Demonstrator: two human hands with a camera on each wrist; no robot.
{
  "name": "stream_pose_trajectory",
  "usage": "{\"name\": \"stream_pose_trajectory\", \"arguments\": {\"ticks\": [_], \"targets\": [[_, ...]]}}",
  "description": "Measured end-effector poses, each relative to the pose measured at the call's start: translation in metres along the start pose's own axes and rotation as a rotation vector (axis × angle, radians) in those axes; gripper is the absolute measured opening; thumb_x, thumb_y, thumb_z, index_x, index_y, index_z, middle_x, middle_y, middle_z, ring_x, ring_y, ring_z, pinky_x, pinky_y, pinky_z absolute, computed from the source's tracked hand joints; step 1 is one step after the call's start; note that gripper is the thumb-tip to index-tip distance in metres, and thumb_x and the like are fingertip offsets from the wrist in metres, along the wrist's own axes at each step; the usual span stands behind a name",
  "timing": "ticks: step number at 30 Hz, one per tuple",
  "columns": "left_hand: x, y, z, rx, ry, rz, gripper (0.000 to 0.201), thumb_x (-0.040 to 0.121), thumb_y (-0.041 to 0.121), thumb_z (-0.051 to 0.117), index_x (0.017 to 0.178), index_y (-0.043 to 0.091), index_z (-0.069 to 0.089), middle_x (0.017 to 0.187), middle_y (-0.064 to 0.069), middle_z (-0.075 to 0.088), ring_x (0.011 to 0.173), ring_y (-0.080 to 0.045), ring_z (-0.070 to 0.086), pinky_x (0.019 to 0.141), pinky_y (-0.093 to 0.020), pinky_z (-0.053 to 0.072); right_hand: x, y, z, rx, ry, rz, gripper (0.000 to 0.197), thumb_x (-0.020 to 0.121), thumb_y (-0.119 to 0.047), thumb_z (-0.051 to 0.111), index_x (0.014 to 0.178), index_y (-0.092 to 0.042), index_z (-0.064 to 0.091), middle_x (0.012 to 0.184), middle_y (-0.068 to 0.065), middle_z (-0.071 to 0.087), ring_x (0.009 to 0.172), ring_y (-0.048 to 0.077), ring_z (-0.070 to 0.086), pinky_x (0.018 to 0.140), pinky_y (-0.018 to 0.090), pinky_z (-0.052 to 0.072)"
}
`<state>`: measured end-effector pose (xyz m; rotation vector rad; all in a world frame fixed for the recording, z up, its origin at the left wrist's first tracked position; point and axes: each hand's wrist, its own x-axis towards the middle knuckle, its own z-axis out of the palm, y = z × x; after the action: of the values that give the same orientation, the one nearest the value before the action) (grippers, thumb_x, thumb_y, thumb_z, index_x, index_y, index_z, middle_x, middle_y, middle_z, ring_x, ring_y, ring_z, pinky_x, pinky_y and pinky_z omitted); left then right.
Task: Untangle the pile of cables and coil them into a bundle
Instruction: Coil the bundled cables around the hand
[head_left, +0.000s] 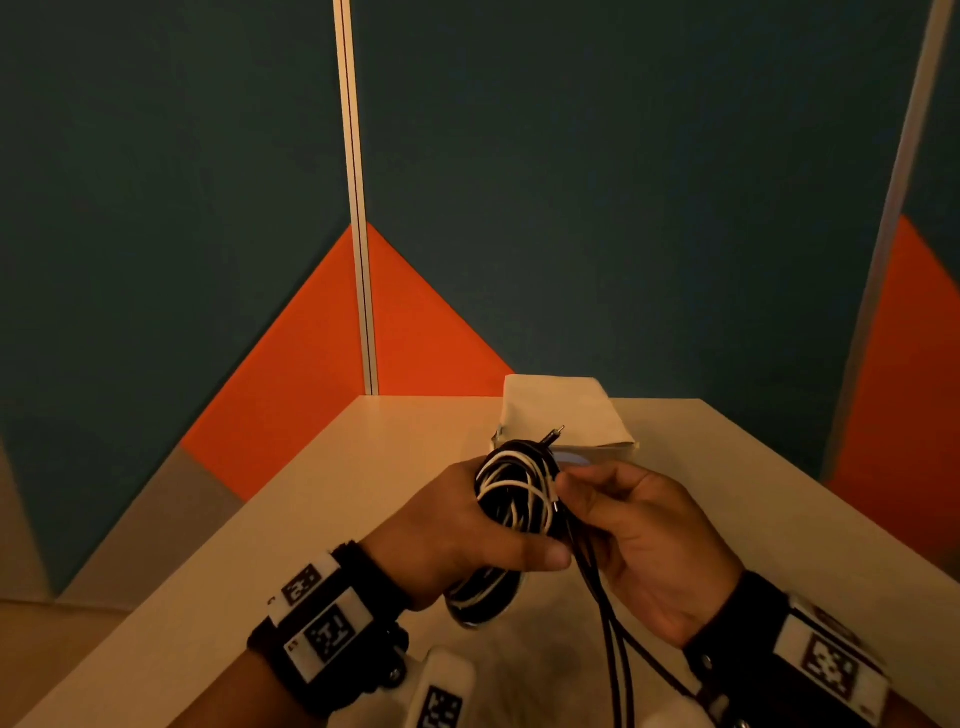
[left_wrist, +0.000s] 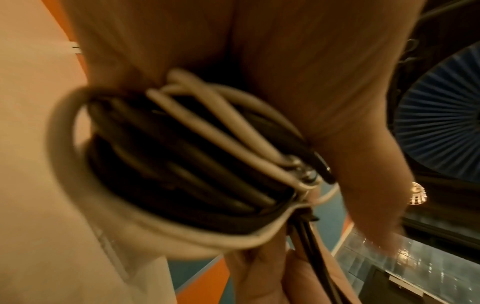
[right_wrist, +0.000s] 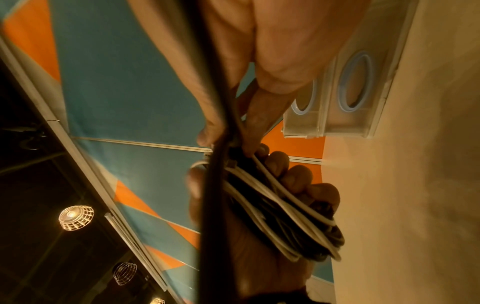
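Observation:
A coil of black and white cables (head_left: 514, 499) is held above the table, wrapped in my left hand (head_left: 457, 525) with the thumb across its lower part. The same coil (left_wrist: 182, 164) fills the left wrist view, and the right wrist view shows the coil (right_wrist: 280, 214) against my left fingers. My right hand (head_left: 639, 530) pinches loose black cable strands (head_left: 608, 613) beside the coil; these strands (right_wrist: 215, 164) hang down toward me. A metal plug tip (head_left: 555, 432) sticks out at the coil's top.
A folded white cloth (head_left: 561, 410) lies on a clear plastic box (right_wrist: 345, 98) with blue rings at the table's far edge. The beige table (head_left: 311, 519) stands in a corner of teal and orange partition walls (head_left: 623, 208).

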<state>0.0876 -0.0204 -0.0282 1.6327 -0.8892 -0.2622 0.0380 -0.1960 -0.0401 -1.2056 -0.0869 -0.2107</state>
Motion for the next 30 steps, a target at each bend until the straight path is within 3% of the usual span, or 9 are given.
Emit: {"name": "stream_pose_trajectory", "arguments": {"ticks": [3, 7, 10, 14, 18, 22, 27, 30], "targets": [[0.002, -0.002, 0.009, -0.029, 0.123, 0.019, 0.034, 0.073, 0.017, 0.085, 0.105, 0.02, 0.075, 0.095, 0.003, 0.08, 0.087, -0.01, 0.075, 0.074, -0.017, 0.055, -0.001, 0.001, 0.0, -0.025, 0.031, -0.012, 0.025, 0.062, -0.014, 0.074, 0.085, -0.004, 0.074, 0.086, 0.014, 0.076, 0.073, 0.02, 0.074, 0.061, 0.027, 0.06], [0.006, -0.012, 0.012, 0.0, 0.284, 0.011, 0.032, 0.071, 0.027, 0.091, 0.097, 0.015, 0.078, 0.09, -0.004, 0.08, 0.081, -0.018, 0.076, 0.07, -0.022, 0.055, -0.002, 0.008, 0.0, -0.193, 0.078, -0.055, 0.017, 0.068, -0.023, 0.074, 0.082, -0.015, 0.08, 0.092, 0.005, 0.078, 0.091, 0.021, 0.075, 0.075, 0.035, 0.06], [0.005, -0.008, 0.009, -0.008, 0.294, 0.023, 0.03, 0.071, 0.022, 0.091, 0.095, 0.012, 0.077, 0.085, -0.005, 0.08, 0.075, -0.015, 0.075, 0.066, -0.019, 0.054, -0.002, 0.008, -0.002, -0.276, 0.087, -0.106, 0.011, 0.084, -0.016, 0.071, 0.088, -0.02, 0.081, 0.097, 0.004, 0.077, 0.1, 0.023, 0.071, 0.09, 0.043, 0.058], [0.005, -0.005, 0.005, -0.031, 0.256, 0.015, 0.018, 0.076, 0.014, 0.088, 0.09, 0.016, 0.077, 0.081, -0.002, 0.079, 0.071, -0.012, 0.074, 0.064, -0.017, 0.053, 0.001, 0.004, -0.008, -0.3, 0.016, -0.096, 0.02, 0.089, -0.003, 0.064, 0.098, -0.012, 0.08, 0.109, 0.006, 0.076, 0.108, 0.023, 0.069, 0.098, 0.043, 0.055], [0.005, -0.004, 0.004, -0.07, 0.248, -0.024, 0.023, 0.072, 0.015, 0.088, 0.092, 0.015, 0.076, 0.084, -0.005, 0.079, 0.072, -0.015, 0.074, 0.065, -0.02, 0.055, 0.001, -0.007, -0.01, -0.142, -0.097, 0.019, 0.025, 0.084, -0.004, 0.064, 0.106, 0.003, 0.074, 0.112, 0.021, 0.073, 0.109, 0.032, 0.069, 0.089, 0.036, 0.059], [0.007, -0.006, 0.003, -0.128, 0.26, -0.038, 0.034, 0.066, 0.016, 0.09, 0.097, 0.013, 0.077, 0.089, -0.008, 0.079, 0.078, -0.019, 0.075, 0.068, -0.023, 0.056, 0.0, -0.014, -0.01, -0.052, -0.179, 0.129, 0.038, 0.076, -0.003, 0.066, 0.113, 0.004, 0.071, 0.116, 0.021, 0.072, 0.109, 0.032, 0.07, 0.084, 0.032, 0.061], [0.005, -0.008, 0.006, -0.194, 0.179, -0.09, 0.023, 0.078, 0.004, 0.084, 0.097, 0.014, 0.076, 0.083, -0.002, 0.078, 0.072, -0.012, 0.072, 0.063, -0.022, 0.055, 0.002, -0.01, -0.011, -0.072, -0.101, 0.177, 0.028, 0.067, 0.004, 0.072, 0.094, 0.003, 0.075, 0.107, 0.024, 0.073, 0.087, 0.026, 0.076, 0.065, 0.027, 0.061], [0.005, -0.01, 0.01, -0.24, 0.17, -0.118, 0.029, 0.079, 0.008, 0.084, 0.106, 0.009, 0.075, 0.084, -0.003, 0.077, 0.072, -0.014, 0.072, 0.061, -0.023, 0.055, 0.002, -0.009, -0.012, -0.137, -0.077, 0.166, 0.021, 0.062, -0.002, 0.075, 0.083, -0.003, 0.076, 0.107, 0.024, 0.073, 0.084, 0.025, 0.075, 0.066, 0.028, 0.062]]}}
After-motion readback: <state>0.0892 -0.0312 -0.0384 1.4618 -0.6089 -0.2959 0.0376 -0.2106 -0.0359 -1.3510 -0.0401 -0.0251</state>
